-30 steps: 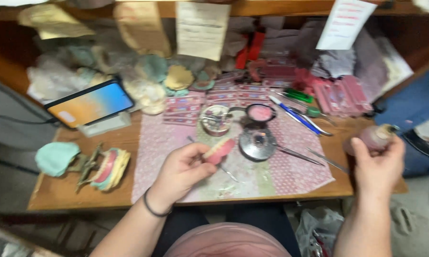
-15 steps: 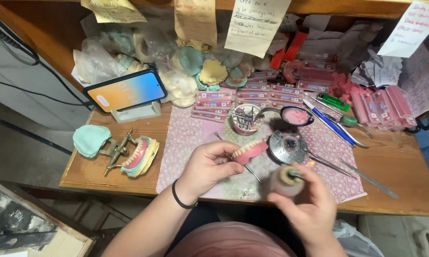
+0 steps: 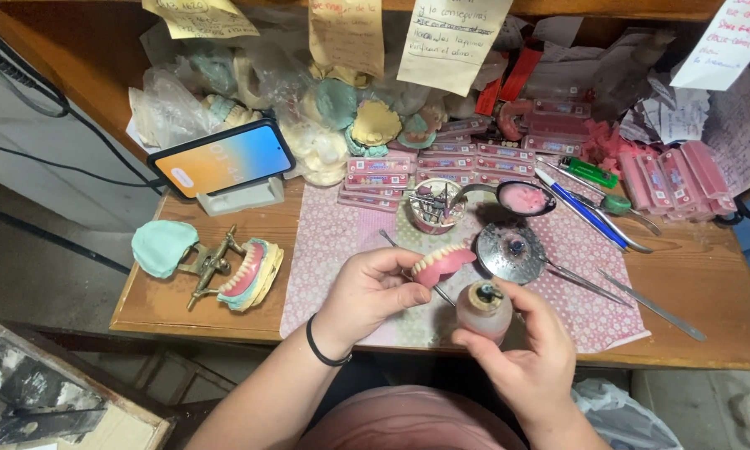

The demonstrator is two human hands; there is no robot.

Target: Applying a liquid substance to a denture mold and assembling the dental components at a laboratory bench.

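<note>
From the head camera, the person's left hand [image 3: 366, 292] sits just below the middle of the wooden bench [image 3: 708, 275], fingers curled shut round a pink wax denture with a row of pale teeth [image 3: 443, 263], teeth turned up and pointing toward two o'clock. The right hand [image 3: 533, 350] has swung in from the far right edge of the bench within the last second and now meets the left at the centre; its fingers are wrapped closed about a small cloudy pink bottle with a dark open neck [image 3: 484, 309], held upright just at five o'clock of the denture, near but not touching it. Bottle and denture are now together over the pink patterned cloth [image 3: 341, 242], so the liquid is within reach of the wax.

Counting round: one denture in hand, one bottle, and one metal articulator carrying a second set of teeth [image 3: 233, 271] at nine o'clock, with a mint-green cast [image 3: 162, 246] beside it. One phone with a blue and orange screen [image 3: 222, 157] leans at eleven o'clock. One round metal dish [image 3: 512, 250] lies at one o'clock, one cup of burs [image 3: 433, 204] at twelve, one green lighter [image 3: 591, 172] further out. The plaster casts behind are too heaped to count.
</note>
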